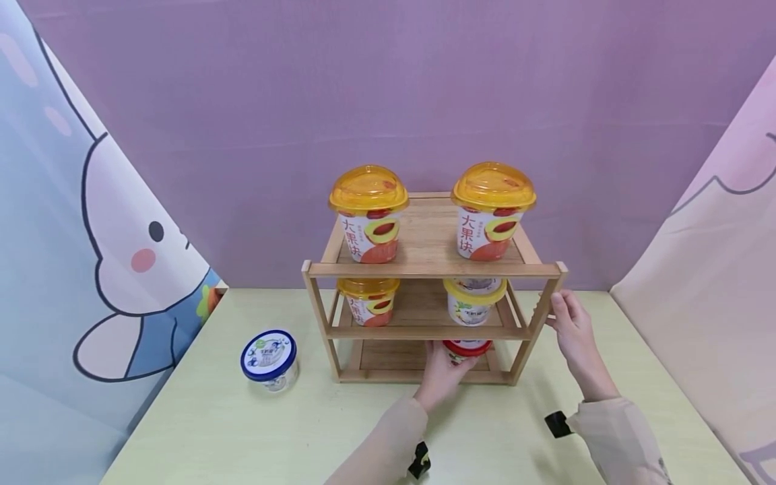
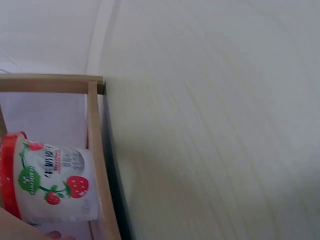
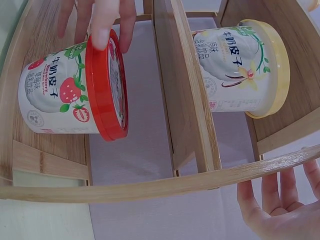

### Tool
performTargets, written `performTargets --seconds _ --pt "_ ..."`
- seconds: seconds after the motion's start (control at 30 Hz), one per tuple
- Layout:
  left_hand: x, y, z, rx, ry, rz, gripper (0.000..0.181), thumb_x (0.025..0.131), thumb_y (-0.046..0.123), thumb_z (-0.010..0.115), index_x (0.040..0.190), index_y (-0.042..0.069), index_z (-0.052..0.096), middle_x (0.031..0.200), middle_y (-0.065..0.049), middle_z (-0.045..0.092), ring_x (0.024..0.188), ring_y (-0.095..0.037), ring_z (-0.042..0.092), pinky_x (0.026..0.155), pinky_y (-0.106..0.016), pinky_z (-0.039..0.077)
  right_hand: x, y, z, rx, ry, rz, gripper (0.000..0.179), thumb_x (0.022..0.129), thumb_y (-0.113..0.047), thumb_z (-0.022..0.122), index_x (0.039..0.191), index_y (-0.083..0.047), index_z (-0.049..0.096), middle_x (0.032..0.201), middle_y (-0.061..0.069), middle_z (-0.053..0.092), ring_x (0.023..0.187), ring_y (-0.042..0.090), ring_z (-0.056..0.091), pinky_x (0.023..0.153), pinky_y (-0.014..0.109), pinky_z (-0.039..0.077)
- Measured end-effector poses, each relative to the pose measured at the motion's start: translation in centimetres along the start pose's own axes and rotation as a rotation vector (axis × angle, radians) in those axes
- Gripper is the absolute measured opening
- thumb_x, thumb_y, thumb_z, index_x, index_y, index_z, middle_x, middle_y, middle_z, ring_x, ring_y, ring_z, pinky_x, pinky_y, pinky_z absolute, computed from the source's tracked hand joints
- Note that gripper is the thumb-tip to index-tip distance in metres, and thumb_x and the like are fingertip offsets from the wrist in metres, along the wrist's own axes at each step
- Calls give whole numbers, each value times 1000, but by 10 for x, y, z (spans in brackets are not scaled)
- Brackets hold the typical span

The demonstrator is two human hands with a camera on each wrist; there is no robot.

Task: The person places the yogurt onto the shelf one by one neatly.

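Note:
My left hand (image 1: pixel 441 377) grips a red-lidded strawberry tub (image 3: pixel 65 92) on the right part of the wooden rack's bottom shelf. In the right wrist view its fingers (image 3: pixel 106 22) lie at the red lid's rim. The left wrist view shows the tub's white side with printed strawberries, and only a sliver of the hand. My right hand (image 1: pixel 574 337) holds the right upright of the wooden rack (image 1: pixel 433 270), its fingertips partly hidden behind the wood. Directly above the strawberry tub, a yellow-lidded tub (image 1: pixel 473 306) stands on the middle shelf.
Two tall cups with orange domed lids, one left (image 1: pixel 371 219) and one right (image 1: pixel 490 215), stand on top. Another orange-lidded cup (image 1: pixel 370 306) occupies the middle shelf's left. A blue-lidded tub (image 1: pixel 269 357) sits on the table left of the rack. Behind hangs a purple curtain (image 1: pixel 273 135).

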State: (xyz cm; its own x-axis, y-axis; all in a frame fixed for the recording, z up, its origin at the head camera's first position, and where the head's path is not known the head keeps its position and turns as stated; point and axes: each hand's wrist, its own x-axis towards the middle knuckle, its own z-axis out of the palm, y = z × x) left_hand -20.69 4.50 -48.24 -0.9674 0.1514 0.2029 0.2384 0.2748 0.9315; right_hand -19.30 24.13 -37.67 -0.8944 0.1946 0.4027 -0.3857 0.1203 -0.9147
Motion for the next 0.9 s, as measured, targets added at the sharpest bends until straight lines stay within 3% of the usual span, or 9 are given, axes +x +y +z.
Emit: performTargets --seconds 0.17,0.33,0.6,0.9 --pt "-9 7 -4 -38 60 -4 75 77 23 68 135 13 22 129 -12 28 121 -29 30 98 -46 30 0 0 0 -11 5 -2 16 95 -19 39 86 -22 51 82 -14 57 76 -1 54 66 11 45" --pt "-19 12 -9 -39 80 -25 57 78 11 64 126 3 33 124 -19 33 117 -37 36 97 -50 31 0 -1 0 -22 4 -3 15 95 -21 39 86 -23 51 80 -13 57 76 -1 54 66 11 45" --pt "-35 15 -24 25 -45 -83 46 83 15 59 121 -3 40 125 -24 36 116 -41 38 93 -54 33 0 0 0 -3 3 6 15 95 -22 39 85 -24 51 78 -13 57 75 -1 53 65 11 44" --pt "-47 6 -58 144 -209 -39 36 86 18 56 117 0 48 116 -16 51 106 -33 48 86 -41 44 0 -1 -1 -23 -3 15 15 95 -22 39 86 -23 50 78 -13 56 76 -1 53 66 11 44"
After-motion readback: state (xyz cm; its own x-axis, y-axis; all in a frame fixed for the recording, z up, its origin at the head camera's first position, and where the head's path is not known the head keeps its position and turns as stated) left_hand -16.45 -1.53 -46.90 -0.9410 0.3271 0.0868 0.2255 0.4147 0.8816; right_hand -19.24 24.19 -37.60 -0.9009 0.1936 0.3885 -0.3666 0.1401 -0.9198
